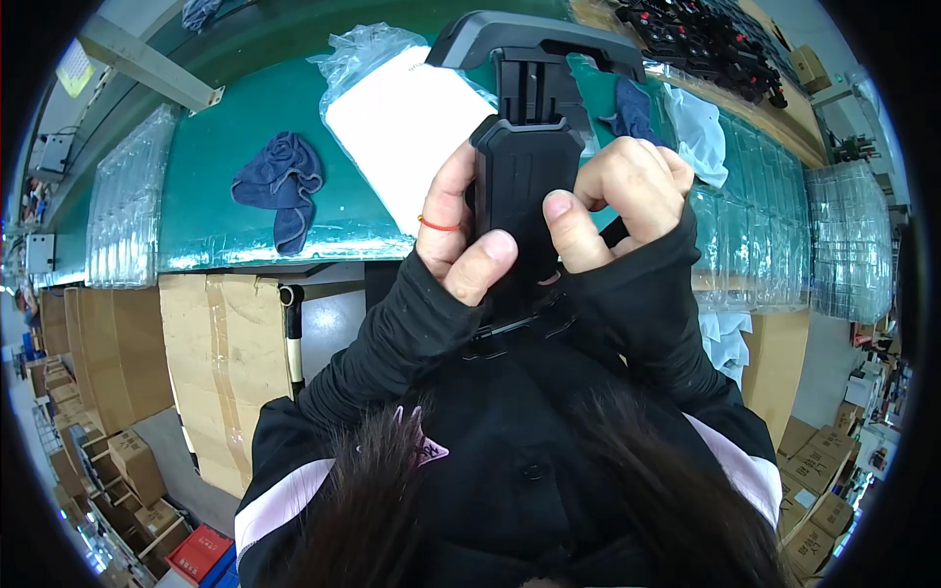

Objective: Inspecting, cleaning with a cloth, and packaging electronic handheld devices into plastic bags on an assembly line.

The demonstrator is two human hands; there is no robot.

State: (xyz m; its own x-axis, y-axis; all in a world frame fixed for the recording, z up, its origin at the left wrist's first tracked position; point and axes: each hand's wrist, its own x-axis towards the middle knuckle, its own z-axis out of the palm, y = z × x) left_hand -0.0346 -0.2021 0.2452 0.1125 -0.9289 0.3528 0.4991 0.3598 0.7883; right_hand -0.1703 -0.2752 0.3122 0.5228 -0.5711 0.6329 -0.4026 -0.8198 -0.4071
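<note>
1. Closest in, black sleeves rise from the lower edge and meet at a black plastic holder (524,186), held upright close to the person's chest.
2. The left hand (459,235) is clamped on the holder's left side: thumb pressed across its lower front, fingers wrapped behind. An orange band sits on one finger.
3. The right hand (613,196) is closed on the holder's right side, thumb tip on the front edge, the other fingers curled into a knuckled fist beside it. So the holder sits squarely between the two hands, both gripping it.
4. Above the hands, the holder's ribbed neck runs up to a wide curved grey-black top bar (534,39).
5. Behind the holder lies the green workbench (225,147), with a white slab in a clear plastic bag (402,127) just behind and left of the holder.
6. Further left of the holder, a crumpled dark blue cloth (281,181) rests on the bench.
7. Right of the holder, clear plastic trays (765,225) are stacked along the bench.
8. Far beyond the holder, upper right, a heap of black parts (706,39).
</note>
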